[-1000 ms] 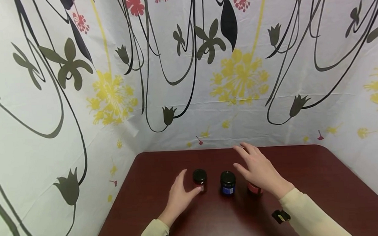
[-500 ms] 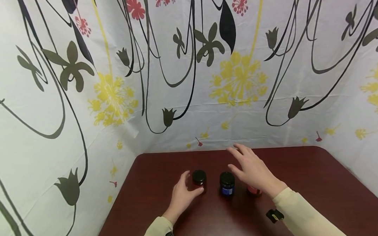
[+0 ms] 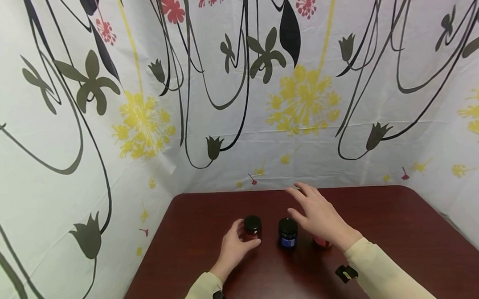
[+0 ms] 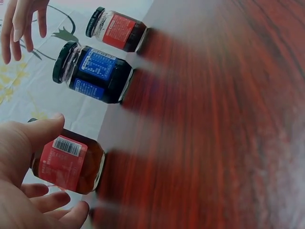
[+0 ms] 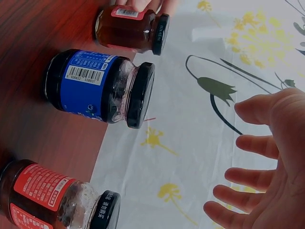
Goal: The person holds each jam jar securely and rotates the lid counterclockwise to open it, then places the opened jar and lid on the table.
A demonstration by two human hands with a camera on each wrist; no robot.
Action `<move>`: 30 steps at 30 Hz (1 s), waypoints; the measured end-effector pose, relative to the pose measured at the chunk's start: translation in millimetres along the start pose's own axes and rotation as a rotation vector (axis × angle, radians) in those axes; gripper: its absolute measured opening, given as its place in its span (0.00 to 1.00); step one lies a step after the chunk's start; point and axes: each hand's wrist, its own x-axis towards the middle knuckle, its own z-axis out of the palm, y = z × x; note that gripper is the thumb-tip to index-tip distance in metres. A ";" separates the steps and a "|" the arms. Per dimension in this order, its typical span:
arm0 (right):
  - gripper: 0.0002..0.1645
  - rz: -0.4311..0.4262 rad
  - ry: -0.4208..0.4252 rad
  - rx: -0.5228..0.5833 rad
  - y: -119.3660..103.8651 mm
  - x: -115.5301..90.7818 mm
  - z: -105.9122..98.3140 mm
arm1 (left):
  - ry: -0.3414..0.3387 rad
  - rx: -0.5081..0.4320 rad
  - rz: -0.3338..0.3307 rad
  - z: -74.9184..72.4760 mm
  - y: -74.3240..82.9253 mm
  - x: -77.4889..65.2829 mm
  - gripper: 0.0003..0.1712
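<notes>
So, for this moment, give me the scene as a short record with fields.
Left hand: curved around amber-filled glass jar with red label; contact unclear
Right hand: fingers spread, holding nothing
Middle: dark-filled glass jar with blue label, upright
Right: brown-filled glass jar with red label, upright
Surface: glossy red-brown wood-grained table
Backdrop: white cloth with floral print

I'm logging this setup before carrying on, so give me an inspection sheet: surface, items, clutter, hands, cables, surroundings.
Surface: glossy red-brown table.
Items: three upright, dark-lidded jars in a row: red-labelled left jar, blue-labelled middle jar, red-labelled right jar.
Clutter: nothing seen.
Left hand: curled around the left jar.
Right hand: hovers near the middle jar, fingers apart, holding nothing.
Cables: nothing seen.
Surroundings: white flowered sheet behind and at both sides.
</notes>
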 end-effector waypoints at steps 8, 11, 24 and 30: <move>0.35 -0.013 -0.002 0.002 -1.7 3.0 4.6 | 0.013 -0.003 -0.017 4.1 -1.0 2.6 0.45; 0.35 -0.012 0.000 0.000 -2.6 4.0 5.4 | 0.023 0.032 -0.018 5.5 -0.4 3.3 0.43; 0.35 -0.012 -0.007 0.020 -8.2 7.4 7.1 | 0.074 0.028 -0.063 10.8 0.1 6.8 0.41; 0.35 -0.016 -0.003 0.021 -10.1 8.9 8.9 | 0.071 0.015 -0.050 10.0 -1.2 7.3 0.39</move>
